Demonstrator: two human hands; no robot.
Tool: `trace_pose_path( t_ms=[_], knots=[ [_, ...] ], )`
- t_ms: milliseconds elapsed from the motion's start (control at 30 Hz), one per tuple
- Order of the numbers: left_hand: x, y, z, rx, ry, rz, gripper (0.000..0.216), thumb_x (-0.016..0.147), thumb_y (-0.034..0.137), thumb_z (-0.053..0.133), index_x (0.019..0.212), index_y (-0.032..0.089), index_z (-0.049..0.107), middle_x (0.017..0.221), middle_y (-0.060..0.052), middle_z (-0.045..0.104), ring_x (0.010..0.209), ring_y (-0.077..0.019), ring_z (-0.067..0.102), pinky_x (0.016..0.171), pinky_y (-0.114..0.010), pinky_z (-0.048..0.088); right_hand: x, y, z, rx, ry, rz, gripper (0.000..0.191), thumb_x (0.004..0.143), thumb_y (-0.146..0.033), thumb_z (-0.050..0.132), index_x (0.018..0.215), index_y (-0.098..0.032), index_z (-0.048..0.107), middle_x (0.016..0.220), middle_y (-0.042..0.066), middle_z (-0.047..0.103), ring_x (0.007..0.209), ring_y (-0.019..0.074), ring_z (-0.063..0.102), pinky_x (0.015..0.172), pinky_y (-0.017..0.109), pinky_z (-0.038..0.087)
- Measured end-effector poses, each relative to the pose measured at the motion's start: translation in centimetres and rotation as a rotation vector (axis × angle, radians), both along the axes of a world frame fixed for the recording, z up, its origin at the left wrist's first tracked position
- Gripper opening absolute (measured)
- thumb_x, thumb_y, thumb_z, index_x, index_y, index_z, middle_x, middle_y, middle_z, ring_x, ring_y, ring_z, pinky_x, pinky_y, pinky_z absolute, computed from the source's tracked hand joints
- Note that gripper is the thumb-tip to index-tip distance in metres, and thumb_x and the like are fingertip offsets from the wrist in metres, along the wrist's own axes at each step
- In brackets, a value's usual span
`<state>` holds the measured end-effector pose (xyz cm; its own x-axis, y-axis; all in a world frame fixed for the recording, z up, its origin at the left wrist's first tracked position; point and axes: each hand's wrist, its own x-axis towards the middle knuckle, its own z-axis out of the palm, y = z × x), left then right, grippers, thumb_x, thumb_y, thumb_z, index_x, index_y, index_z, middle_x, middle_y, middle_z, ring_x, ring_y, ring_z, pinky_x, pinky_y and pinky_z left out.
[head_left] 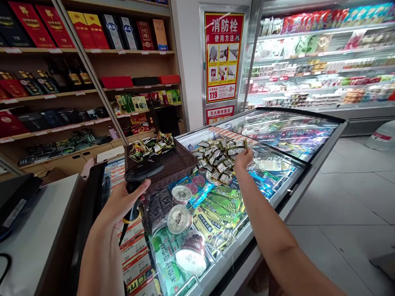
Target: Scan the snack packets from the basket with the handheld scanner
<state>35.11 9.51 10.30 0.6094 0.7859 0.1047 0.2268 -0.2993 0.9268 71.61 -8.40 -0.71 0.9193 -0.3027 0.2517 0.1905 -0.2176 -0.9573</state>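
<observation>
My left hand [123,202] grips a black handheld barcode scanner [142,173] by its handle, its head pointing right over a dark wicker basket [178,163] that holds small snack packets [152,146]. My right hand [243,160] reaches forward to a heap of small green and white packets [217,158] lying on the glass lid of a chest freezer [293,172]. Its fingers are closed in a pinch on one packet at the heap's right edge.
Ice cream tubs and frozen goods show under the freezer glass. A counter [28,244] with a dark device stands at the left, with boxed goods on wooden shelves [69,89] behind. An open chiller [325,62] lines the back right. The tiled floor [349,203] lies to the right.
</observation>
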Motion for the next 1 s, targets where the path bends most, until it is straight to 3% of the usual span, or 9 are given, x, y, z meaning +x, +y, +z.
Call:
trace_pose_path(
  t_ms=[133, 233, 300, 433, 500, 567, 667, 767, 1000],
  knots=[
    [-0.2, 0.4, 0.0, -0.102, -0.070, 0.025, 0.053, 0.054, 0.059, 0.088, 0.083, 0.018, 0.070, 0.082, -0.004, 0.071, 0.074, -0.0200, 0.066, 0.068, -0.031, 0.056, -0.9, 0.6, 0.0, -0.035, 0.081, 0.018, 0.043, 0.093, -0.029, 0.042, 0.128, -0.008, 0.055, 0.125, 0.024, 0.059, 0.124, 0.0367, 0.052, 0.106, 0.057, 0.038],
    [-0.4, 0.9, 0.0, -0.116, -0.074, 0.091, 0.050, 0.056, 0.056, 0.087, 0.083, 0.018, 0.069, 0.078, -0.003, 0.071, 0.070, -0.0185, 0.066, 0.064, -0.030, 0.055, -2.5, 1.9, 1.2, -0.139, -0.129, -0.040, 0.054, 0.091, -0.026, 0.047, 0.141, -0.006, 0.043, 0.152, 0.026, 0.037, 0.146, 0.0361, 0.026, 0.119, 0.056, 0.020],
    [-0.5, 1.4, -0.2, -0.108, -0.088, 0.118, 0.050, 0.056, 0.056, 0.087, 0.084, 0.018, 0.069, 0.077, -0.003, 0.071, 0.071, -0.0190, 0.067, 0.063, -0.029, 0.055, -4.0, 3.7, 2.3, -0.188, -0.301, 0.022, 0.053, 0.091, -0.026, 0.047, 0.141, -0.009, 0.044, 0.155, 0.023, 0.034, 0.148, 0.0336, 0.022, 0.121, 0.055, 0.017],
    [-0.8, 2.2, -1.0, -0.081, -0.136, 0.163, 0.054, 0.052, 0.060, 0.087, 0.079, 0.017, 0.069, 0.073, -0.003, 0.069, 0.072, -0.0207, 0.067, 0.067, -0.032, 0.055, -7.6, 10.2, 4.1, -0.263, -0.479, 0.497, 0.035, 0.088, -0.018, 0.048, 0.120, -0.015, 0.062, 0.127, 0.017, 0.062, 0.126, 0.0292, 0.051, 0.114, 0.051, 0.033],
    [-1.0, 2.5, -1.5, -0.073, -0.140, 0.195, 0.056, 0.051, 0.063, 0.086, 0.078, 0.016, 0.069, 0.073, -0.003, 0.069, 0.073, -0.0211, 0.066, 0.068, -0.032, 0.054, -9.1, 14.5, 4.6, -0.304, -0.385, 0.753, 0.026, 0.086, -0.017, 0.052, 0.106, -0.018, 0.068, 0.111, 0.014, 0.069, 0.110, 0.0275, 0.061, 0.105, 0.046, 0.043],
    [-1.2, 2.9, -1.8, -0.083, -0.132, 0.228, 0.059, 0.051, 0.065, 0.085, 0.080, 0.016, 0.070, 0.076, -0.005, 0.070, 0.074, -0.0218, 0.066, 0.065, -0.031, 0.052, -10.0, 18.8, 4.9, -0.322, -0.171, 0.873, 0.016, 0.082, -0.016, 0.059, 0.091, -0.020, 0.071, 0.098, 0.011, 0.072, 0.099, 0.0271, 0.065, 0.094, 0.041, 0.049],
    [-1.6, 3.5, -2.3, -0.075, -0.091, 0.239, 0.060, 0.053, 0.070, 0.082, 0.077, 0.017, 0.068, 0.070, -0.004, 0.067, 0.066, -0.0207, 0.063, 0.056, -0.028, 0.045, -10.1, 24.1, 5.3, -0.320, 0.054, 0.848, 0.004, 0.075, -0.017, 0.070, 0.078, -0.018, 0.071, 0.086, 0.014, 0.072, 0.091, 0.0302, 0.068, 0.081, 0.040, 0.051],
    [-1.9, 3.9, -2.6, -0.041, -0.057, 0.215, 0.059, 0.056, 0.072, 0.079, 0.069, 0.018, 0.062, 0.063, -0.001, 0.061, 0.059, -0.0176, 0.057, 0.053, -0.027, 0.040, -9.3, 27.3, 5.6, -0.304, 0.110, 0.789, 0.014, 0.076, -0.024, 0.075, 0.085, -0.014, 0.072, 0.087, 0.020, 0.071, 0.090, 0.0328, 0.068, 0.075, 0.041, 0.052],
    [-2.1, 3.6, -2.5, -0.064, -0.060, 0.184, 0.059, 0.057, 0.073, 0.079, 0.071, 0.018, 0.061, 0.061, 0.003, 0.054, 0.059, -0.0158, 0.051, 0.054, -0.026, 0.039, -8.7, 28.5, 5.4, -0.160, 0.051, 0.800, 0.036, 0.095, -0.040, 0.063, 0.118, -0.013, 0.063, 0.114, 0.010, 0.066, 0.099, 0.0213, 0.066, 0.085, 0.039, 0.057]
  ],
)
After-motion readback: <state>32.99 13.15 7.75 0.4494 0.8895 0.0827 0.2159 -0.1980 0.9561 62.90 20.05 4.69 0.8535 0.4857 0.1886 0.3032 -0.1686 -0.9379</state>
